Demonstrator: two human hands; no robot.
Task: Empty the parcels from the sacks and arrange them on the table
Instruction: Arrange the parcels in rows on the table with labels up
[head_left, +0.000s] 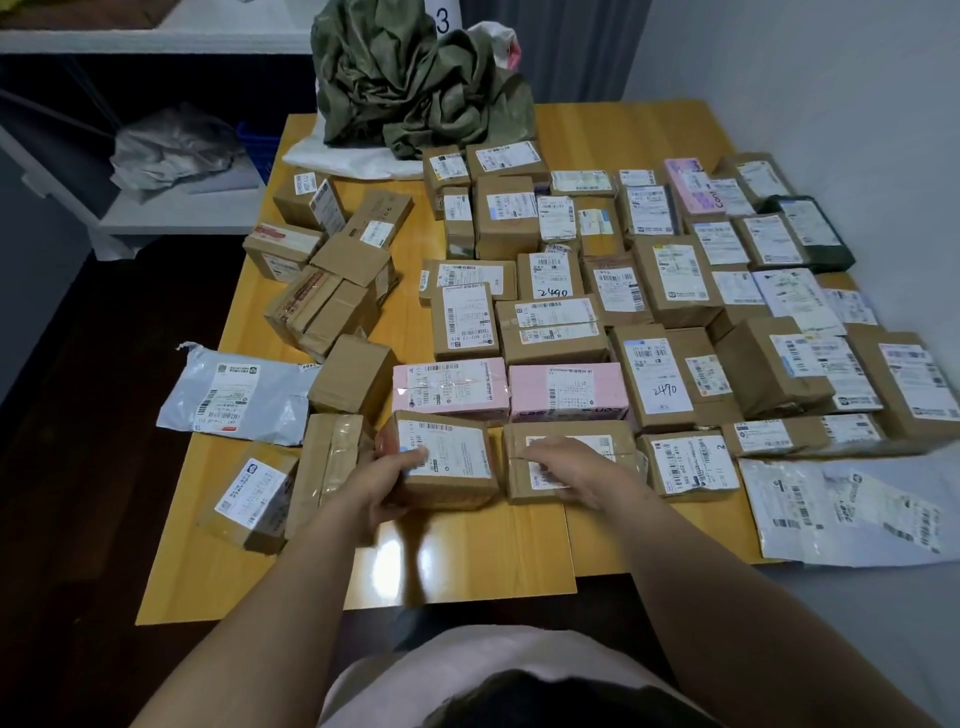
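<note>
The left grip is curled round the left end of a brown parcel in the near row, thumb on its label. The right grip lies flat and slack on the neighbouring box, holding nothing. Rows crowd the surface. Pushed carelessly, the parcel could knock the pink box behind it askew. The loose heap far left looks ready to slide.

Glossy wooden table, matt cardboard parcels, crumpled green cloth sacks.
</note>
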